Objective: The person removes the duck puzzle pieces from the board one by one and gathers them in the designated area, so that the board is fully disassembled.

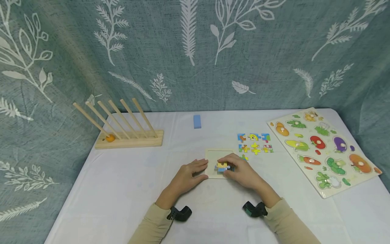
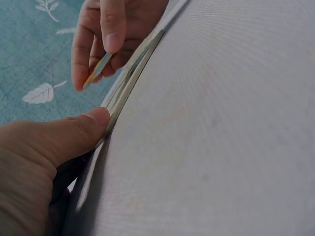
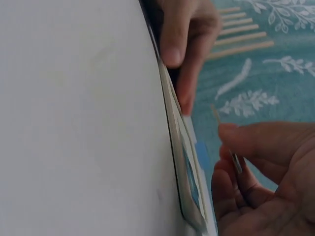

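A shallow cream puzzle tray [image 1: 214, 156] lies on the white table in front of me. My left hand [image 1: 189, 174] rests at its left side, fingertips and thumb touching the edge with the fingers fairly straight. Over the tray, my right hand [image 1: 243, 171] pinches a yellow and blue jigsaw piece [image 1: 222, 166] between thumb and fingers. In the left wrist view that piece [image 2: 98, 69] is tilted and raised above the tray's rim. Something blue [image 3: 191, 179] shows inside the tray in the right wrist view, partly hidden by the right hand in the head view.
Several loose jigsaw pieces [image 1: 255, 145] lie in rows behind my right hand. A blue block [image 1: 197, 122] sits near the far edge. At left stands a wooden peg rack [image 1: 131, 144] with an orange bead [image 1: 110, 138]; at right lies a vegetable puzzle board [image 1: 324, 159].
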`<state>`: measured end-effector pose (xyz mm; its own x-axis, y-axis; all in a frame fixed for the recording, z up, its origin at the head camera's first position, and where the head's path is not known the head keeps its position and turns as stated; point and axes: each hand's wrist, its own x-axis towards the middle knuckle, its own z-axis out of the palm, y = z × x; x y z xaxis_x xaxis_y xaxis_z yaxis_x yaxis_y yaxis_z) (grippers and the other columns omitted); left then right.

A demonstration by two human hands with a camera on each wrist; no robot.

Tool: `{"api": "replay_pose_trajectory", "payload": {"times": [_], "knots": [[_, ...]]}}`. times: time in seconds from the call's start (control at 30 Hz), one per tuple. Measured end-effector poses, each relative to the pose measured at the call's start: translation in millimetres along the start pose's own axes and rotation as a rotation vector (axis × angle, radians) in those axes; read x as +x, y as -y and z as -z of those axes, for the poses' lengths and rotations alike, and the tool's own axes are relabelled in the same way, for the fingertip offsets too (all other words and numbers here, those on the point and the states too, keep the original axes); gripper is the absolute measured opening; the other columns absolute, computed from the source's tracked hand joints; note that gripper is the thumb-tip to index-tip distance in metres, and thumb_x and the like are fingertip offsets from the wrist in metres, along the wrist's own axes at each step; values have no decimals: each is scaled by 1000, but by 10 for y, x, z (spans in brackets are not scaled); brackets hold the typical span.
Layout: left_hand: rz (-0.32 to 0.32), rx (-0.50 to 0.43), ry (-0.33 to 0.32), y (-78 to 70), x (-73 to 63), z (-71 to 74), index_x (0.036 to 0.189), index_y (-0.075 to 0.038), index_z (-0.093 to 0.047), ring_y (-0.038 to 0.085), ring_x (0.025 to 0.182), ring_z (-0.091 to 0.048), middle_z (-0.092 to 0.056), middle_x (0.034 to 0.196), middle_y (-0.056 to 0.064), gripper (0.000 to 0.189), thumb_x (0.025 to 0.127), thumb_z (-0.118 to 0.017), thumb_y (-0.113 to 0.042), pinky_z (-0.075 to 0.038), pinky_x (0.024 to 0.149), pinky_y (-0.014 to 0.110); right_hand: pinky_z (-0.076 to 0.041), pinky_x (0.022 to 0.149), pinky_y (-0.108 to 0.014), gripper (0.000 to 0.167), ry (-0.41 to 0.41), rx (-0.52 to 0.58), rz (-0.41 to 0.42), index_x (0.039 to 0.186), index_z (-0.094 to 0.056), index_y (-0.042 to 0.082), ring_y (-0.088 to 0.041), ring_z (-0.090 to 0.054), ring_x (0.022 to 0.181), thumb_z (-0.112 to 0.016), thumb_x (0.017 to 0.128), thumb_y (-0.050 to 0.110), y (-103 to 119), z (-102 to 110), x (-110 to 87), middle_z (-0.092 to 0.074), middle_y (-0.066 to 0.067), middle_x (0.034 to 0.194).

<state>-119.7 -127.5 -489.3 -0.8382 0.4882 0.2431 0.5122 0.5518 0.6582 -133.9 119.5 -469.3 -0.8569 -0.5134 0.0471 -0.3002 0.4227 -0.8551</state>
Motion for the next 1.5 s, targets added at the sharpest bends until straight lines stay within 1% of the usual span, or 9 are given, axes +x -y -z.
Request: {"api": "replay_pose_trajectory", "payload": {"times": [0.27, 0.5, 0.63, 0.73, 0.93, 1.03, 1.17, 1.23, 1.5], "knots": [[5, -6, -4, -3, 1, -17, 121, 2, -63, 26, 123, -54, -60, 129, 11, 46, 82, -74, -20, -40, 110, 38, -51, 95, -37, 34, -85, -26, -26, 122, -62, 8, -24, -57, 109, -64, 89, 5, -105, 233, -71, -61, -6, 118], [-8, 0, -10, -6, -7, -15, 120, 2, -63, 26, 123, -55, -60, 129, 12, 46, 81, -75, -20, -41, 110, 37, -52, 90, -29, 36, -139, -96, -80, 123, -63, 8, -23, -57, 105, -67, 87, 5, -274, 488, -252, -60, -8, 120], [-5, -6, -11, -10, -12, -7, 120, 2, -63, 26, 123, -55, -60, 129, 11, 46, 81, -74, -19, -41, 110, 37, -51, 90, -25, 36, -156, -120, -109, 122, -63, 9, -21, -57, 106, -67, 87, 5, -385, 602, -346, -60, -8, 122], [-6, -13, -10, -7, -15, -8, 120, 2, -63, 26, 123, -55, -60, 129, 11, 46, 81, -74, -19, -40, 110, 37, -49, 88, -21, 35, -165, -146, -109, 122, -63, 9, -20, -56, 105, -66, 87, 5, -451, 662, -407, -60, -8, 123], [-10, -12, -16, 4, -8, -15, 120, 2, -63, 26, 123, -55, -60, 128, 11, 46, 81, -75, -19, -41, 110, 37, -46, 89, -20, 35, -157, -189, -103, 121, -63, 8, -18, -54, 105, -65, 87, 3, -503, 709, -440, -60, -8, 121], [-7, -7, -13, 3, -6, -12, 121, 1, -63, 26, 123, -55, -60, 129, 11, 46, 81, -74, -20, -41, 109, 37, -46, 93, -27, 35, -153, -206, -117, 121, -63, 7, -21, -54, 108, -64, 86, 1, -501, 710, -440, -60, -9, 121], [-5, 1, -9, 0, -3, -5, 121, 1, -62, 26, 123, -55, -60, 129, 11, 47, 82, -74, -21, -41, 110, 38, -45, 98, -44, 36, -154, -222, -130, 121, -63, 5, -29, -53, 113, -63, 86, 0, -502, 707, -440, -59, -12, 121], [-4, 3, -9, -3, 0, -2, 121, 1, -62, 26, 123, -55, -60, 129, 11, 47, 82, -74, -21, -41, 110, 38, -43, 99, -50, 35, -158, -224, -127, 121, -63, 4, -32, -52, 115, -62, 86, -1, -505, 707, -441, -58, -14, 122], [-12, 5, -18, -13, 4, 3, 120, 2, -63, 26, 122, -55, -61, 128, 12, 46, 81, -75, -20, -41, 109, 38, -41, 100, -53, 33, -175, -210, -126, 119, -64, 4, -33, -50, 117, -62, 86, -1, -528, 699, -441, -56, -14, 120]]}}
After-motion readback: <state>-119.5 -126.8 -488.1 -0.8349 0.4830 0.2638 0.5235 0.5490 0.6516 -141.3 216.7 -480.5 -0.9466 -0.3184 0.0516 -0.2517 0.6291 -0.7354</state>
